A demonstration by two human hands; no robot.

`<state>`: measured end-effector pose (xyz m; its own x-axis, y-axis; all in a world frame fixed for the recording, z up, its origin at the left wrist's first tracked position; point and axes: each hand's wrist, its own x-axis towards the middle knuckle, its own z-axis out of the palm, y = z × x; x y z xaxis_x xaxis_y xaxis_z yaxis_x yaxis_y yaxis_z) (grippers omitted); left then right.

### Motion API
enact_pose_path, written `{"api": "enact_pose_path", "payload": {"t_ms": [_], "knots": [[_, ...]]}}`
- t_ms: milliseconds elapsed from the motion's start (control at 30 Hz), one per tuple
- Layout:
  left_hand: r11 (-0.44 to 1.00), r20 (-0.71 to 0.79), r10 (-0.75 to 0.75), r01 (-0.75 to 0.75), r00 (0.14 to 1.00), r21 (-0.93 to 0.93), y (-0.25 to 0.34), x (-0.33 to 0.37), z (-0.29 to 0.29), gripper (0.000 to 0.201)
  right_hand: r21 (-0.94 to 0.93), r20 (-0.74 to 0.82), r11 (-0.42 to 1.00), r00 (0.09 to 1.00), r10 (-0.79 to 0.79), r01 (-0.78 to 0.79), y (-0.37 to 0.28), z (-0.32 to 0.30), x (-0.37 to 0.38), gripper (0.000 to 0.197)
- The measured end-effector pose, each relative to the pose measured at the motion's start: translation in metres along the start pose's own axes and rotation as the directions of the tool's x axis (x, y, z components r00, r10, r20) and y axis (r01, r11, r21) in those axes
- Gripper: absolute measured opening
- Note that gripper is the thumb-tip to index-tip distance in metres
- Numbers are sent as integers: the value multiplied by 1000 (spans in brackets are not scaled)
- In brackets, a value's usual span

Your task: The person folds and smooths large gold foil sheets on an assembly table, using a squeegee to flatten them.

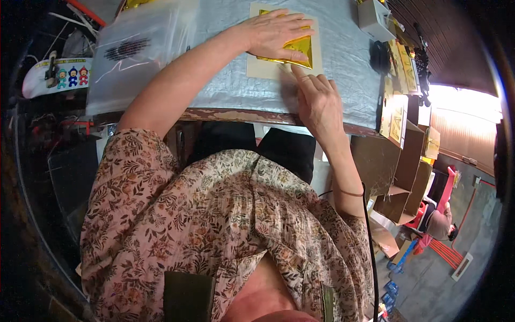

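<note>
A shiny gold foil piece (300,48) lies on a beige card (257,68) near the far middle of the table. My left hand (276,35) rests flat over the foil, fingers stretched to the right, and hides much of it. At the near edge of the card is my right hand (320,102). Its index finger reaches toward the foil's lower edge while the other fingers curl in. Whatever it may hold is too small to make out.
A stack of clear plastic sleeves (145,59) covers the table's left side. The table (230,96) has a silvery cover. A white box (374,21) and a black object (380,56) stand on the right. Cardboard boxes (389,166) sit beside the table; another person (440,222) is farther right.
</note>
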<state>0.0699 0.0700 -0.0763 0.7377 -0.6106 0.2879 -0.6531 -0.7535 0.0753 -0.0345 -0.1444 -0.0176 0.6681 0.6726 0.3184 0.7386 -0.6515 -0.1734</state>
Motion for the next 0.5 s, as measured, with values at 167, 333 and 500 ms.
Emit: {"api": "enact_pose_path", "payload": {"t_ms": [167, 333, 500], "knots": [[1000, -26, -5, 5, 1000, -5, -1, -4, 1, 82, 6, 22, 998, 998, -62, 62, 1, 4, 13, 51], [986, 189, 52, -21, 981, -166, 1, 1, -42, 86, 10, 94, 1000, 995, -27, 27, 5, 2, 14, 51], [987, 158, 59, -33, 986, -158, -2, 1, -38, 85, 16, 89, 999, 995, -36, 34, 8, 3, 13, 46]]}}
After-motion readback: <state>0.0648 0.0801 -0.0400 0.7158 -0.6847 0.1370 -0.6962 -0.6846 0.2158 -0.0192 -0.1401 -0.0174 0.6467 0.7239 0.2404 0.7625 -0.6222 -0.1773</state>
